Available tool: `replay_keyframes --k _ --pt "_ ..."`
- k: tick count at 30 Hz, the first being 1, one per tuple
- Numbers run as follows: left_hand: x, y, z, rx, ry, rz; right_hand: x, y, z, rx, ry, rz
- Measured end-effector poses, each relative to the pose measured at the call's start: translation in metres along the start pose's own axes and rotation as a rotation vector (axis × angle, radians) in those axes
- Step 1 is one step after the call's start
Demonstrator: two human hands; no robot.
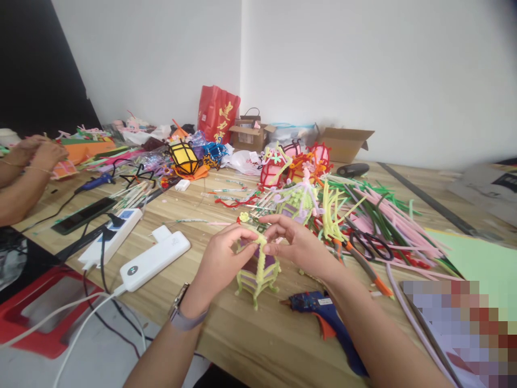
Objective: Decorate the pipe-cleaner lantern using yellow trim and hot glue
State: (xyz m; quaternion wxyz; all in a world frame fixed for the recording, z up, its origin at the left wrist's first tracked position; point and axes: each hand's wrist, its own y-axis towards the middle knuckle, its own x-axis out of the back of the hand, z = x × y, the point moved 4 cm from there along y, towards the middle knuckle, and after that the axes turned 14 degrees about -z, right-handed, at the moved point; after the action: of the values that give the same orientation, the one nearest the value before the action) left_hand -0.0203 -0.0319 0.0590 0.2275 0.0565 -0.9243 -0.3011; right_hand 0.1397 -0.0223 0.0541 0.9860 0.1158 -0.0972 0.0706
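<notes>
A small lantern [260, 272] of pale yellow-green pipe cleaners with purple panels stands on the wooden table in front of me. My left hand [226, 256] pinches its top edge from the left, thumb and forefinger together. From the right, my right hand [293, 242] also closes its fingertips on the top of the lantern frame. Both hands' fingertips nearly meet there and hide part of the rim. Just right of the lantern lies a blue glue gun [311, 303] with an orange trigger, partly behind my right forearm. Behind my hands stands another lilac and green lantern [297, 199].
On the left lie a white power bank [155, 261], a power strip [111, 237] with cables, and a phone [83, 215]. Orange-handled pliers [369, 269], scissors [371, 245] and pink pipe cleaners [398, 223] lie right. Another person's hands [40, 156] work at far left.
</notes>
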Motion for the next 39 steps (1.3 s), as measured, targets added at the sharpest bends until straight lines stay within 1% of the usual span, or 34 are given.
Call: replay_keyframes --k 11,17,21,24,26,27,28,31,33,34,36,39 --pt "-0.001 0.000 0.000 -0.008 0.006 0.008 0.001 -0.001 0.001 0.009 -0.021 0.004" --pt "0.002 -0.001 -0.001 -0.007 -0.021 0.023 0.001 -0.002 0.005 0.004 -0.049 0.013" --pt "0.004 -0.002 0.005 0.073 -0.067 0.007 0.001 -0.003 0.005 -0.004 -0.066 0.016" --pt "0.009 -0.002 0.015 0.152 -0.094 -0.062 0.002 -0.004 0.007 0.002 -0.082 0.027" --pt "0.015 -0.002 0.021 0.172 -0.106 -0.099 0.005 -0.004 0.009 0.011 -0.093 0.036" --pt "0.018 -0.002 0.022 0.166 -0.111 -0.087 0.007 -0.004 0.010 0.019 -0.098 0.038" --pt "0.020 -0.002 0.023 0.151 -0.113 -0.043 0.010 -0.003 0.010 0.028 -0.103 0.033" --pt "0.019 -0.008 0.020 0.086 -0.084 0.200 0.018 0.000 0.008 0.068 -0.138 -0.034" --pt "0.015 -0.012 0.017 0.057 -0.058 0.304 0.021 0.002 0.005 0.118 -0.231 -0.100" --pt "0.013 -0.014 0.014 0.047 -0.051 0.327 0.020 0.002 0.003 0.144 -0.291 -0.124" --pt "0.006 -0.016 0.008 0.030 -0.052 0.329 0.015 0.002 -0.001 0.174 -0.397 -0.130" --pt "-0.002 -0.015 0.000 0.027 -0.052 0.261 0.005 0.001 -0.008 0.159 -0.431 -0.095"
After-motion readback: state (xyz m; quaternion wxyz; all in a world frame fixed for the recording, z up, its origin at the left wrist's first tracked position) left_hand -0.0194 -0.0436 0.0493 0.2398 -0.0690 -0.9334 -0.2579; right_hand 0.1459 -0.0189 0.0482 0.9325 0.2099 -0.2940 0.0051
